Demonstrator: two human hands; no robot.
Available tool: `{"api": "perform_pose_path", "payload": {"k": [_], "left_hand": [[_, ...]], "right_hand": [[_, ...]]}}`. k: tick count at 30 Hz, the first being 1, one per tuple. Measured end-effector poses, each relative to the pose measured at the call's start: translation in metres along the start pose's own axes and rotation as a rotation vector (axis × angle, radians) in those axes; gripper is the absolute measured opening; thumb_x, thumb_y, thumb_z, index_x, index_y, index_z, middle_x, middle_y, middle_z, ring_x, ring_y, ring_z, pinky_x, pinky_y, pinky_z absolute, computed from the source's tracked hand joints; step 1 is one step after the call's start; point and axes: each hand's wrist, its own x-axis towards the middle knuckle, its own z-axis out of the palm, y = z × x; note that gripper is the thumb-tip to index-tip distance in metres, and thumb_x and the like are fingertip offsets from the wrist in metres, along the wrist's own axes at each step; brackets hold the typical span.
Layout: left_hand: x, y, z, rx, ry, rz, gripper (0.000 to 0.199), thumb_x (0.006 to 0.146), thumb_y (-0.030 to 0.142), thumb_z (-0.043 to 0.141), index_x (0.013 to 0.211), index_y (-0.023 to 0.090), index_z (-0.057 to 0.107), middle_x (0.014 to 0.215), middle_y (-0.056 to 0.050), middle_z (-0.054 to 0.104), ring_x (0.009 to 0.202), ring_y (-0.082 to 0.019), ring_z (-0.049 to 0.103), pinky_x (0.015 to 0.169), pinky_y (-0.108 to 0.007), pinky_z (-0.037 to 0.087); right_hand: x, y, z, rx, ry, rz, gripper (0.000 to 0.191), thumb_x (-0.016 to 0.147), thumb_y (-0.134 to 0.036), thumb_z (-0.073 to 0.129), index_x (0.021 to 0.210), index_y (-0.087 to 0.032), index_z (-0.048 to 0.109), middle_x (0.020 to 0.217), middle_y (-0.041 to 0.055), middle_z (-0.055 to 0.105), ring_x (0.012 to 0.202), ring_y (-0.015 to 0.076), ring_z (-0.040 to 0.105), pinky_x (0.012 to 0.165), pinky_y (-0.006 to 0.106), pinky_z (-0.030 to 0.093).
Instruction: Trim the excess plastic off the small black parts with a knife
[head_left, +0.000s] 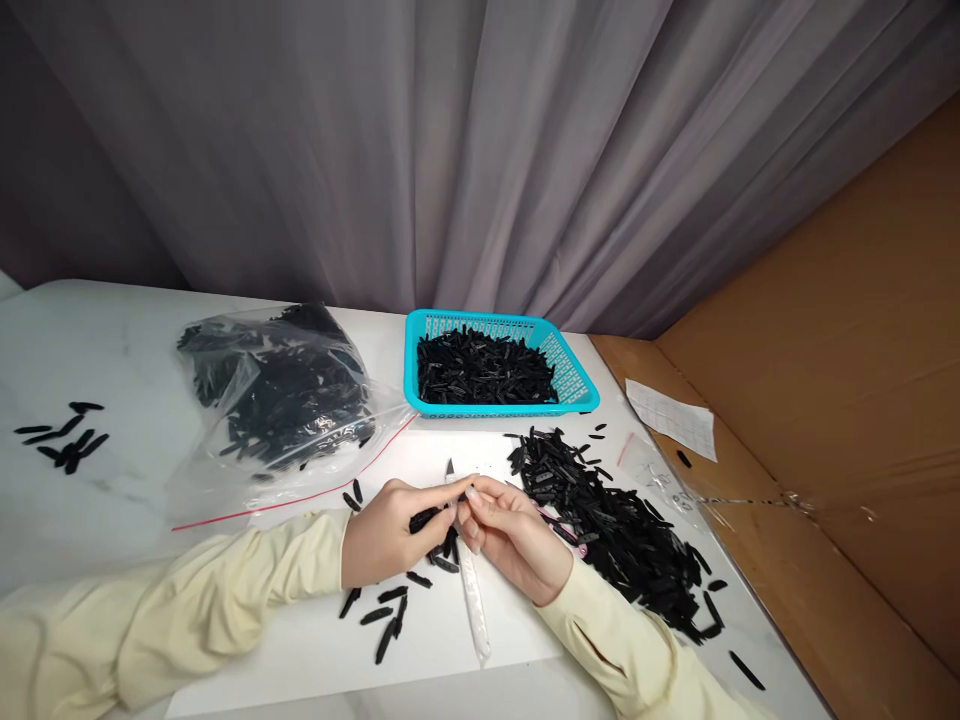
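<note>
My two hands meet at the fingertips over a white sheet. My left hand is closed, with a thin black strip showing between its fingers. My right hand pinches at the same spot, where a dark bit shows between the fingertips; most of it is hidden. Beneath the hands lies a slim knife with a white wrapped handle, its dark pointed blade facing away from me. Several loose black strips are scattered left of the handle.
A turquoise basket of black strips stands behind my hands. A clear zip bag of them lies to its left. On the right spreads a heap of strips, near a paper slip and cardboard. Another small group lies far left.
</note>
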Motion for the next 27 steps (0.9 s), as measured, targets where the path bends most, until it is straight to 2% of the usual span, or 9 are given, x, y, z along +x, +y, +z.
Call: {"api": "perform_pose_path", "payload": {"k": [4, 8, 12, 20, 27], "left_hand": [[0.0005, 0.0025, -0.0021, -0.019, -0.008, -0.035, 0.039, 0.083, 0.019, 0.040, 0.114, 0.007, 0.061, 0.045, 0.006, 0.038, 0.043, -0.007, 0.023, 0.039, -0.017, 0.029], [0.0000, 0.0000, -0.0017, -0.019, 0.002, -0.042, 0.043, 0.084, 0.020, 0.041, 0.122, 0.006, 0.053, 0.044, 0.008, 0.027, 0.042, -0.007, 0.022, 0.039, -0.016, 0.028], [-0.0012, -0.0042, -0.0011, -0.091, 0.027, -0.073, 0.044, 0.086, 0.024, 0.041, 0.126, 0.007, 0.050, 0.043, 0.008, 0.031, 0.040, -0.007, 0.027, 0.041, -0.017, 0.031], [0.0013, -0.0001, -0.0061, -0.324, 0.012, -0.364, 0.046, 0.086, 0.033, 0.041, 0.126, 0.012, 0.051, 0.050, 0.005, 0.035, 0.039, -0.007, 0.033, 0.039, -0.019, 0.032], [0.0020, -0.0031, -0.0045, -0.272, 0.013, -0.312, 0.045, 0.086, 0.031, 0.043, 0.123, 0.008, 0.054, 0.045, 0.006, 0.035, 0.039, -0.007, 0.033, 0.041, -0.020, 0.032]], "right_hand": [[-0.0001, -0.0015, 0.0003, 0.007, -0.002, 0.004, 0.015, 0.070, -0.024, 0.072, 0.072, -0.011, 0.065, 0.060, 0.0005, 0.058, 0.049, 0.0055, 0.045, 0.048, 0.017, 0.038], [-0.0001, -0.0026, -0.0016, 0.038, 0.035, 0.016, 0.013, 0.069, -0.020, 0.072, 0.076, -0.011, 0.067, 0.066, 0.0039, 0.065, 0.054, 0.0070, 0.053, 0.053, 0.018, 0.043], [0.0000, -0.0034, -0.0030, 0.065, 0.071, 0.019, 0.014, 0.068, -0.019, 0.072, 0.080, -0.012, 0.069, 0.071, 0.0045, 0.068, 0.060, 0.0089, 0.059, 0.060, 0.020, 0.047], [0.0003, -0.0024, -0.0031, 0.060, 0.124, 0.011, 0.025, 0.064, -0.014, 0.074, 0.089, -0.012, 0.071, 0.080, 0.0068, 0.070, 0.066, 0.0090, 0.060, 0.072, 0.024, 0.047], [-0.0003, -0.0035, -0.0028, 0.090, 0.083, 0.004, 0.025, 0.064, -0.013, 0.073, 0.089, -0.011, 0.071, 0.080, 0.0068, 0.070, 0.067, 0.0087, 0.060, 0.072, 0.022, 0.047]]}}
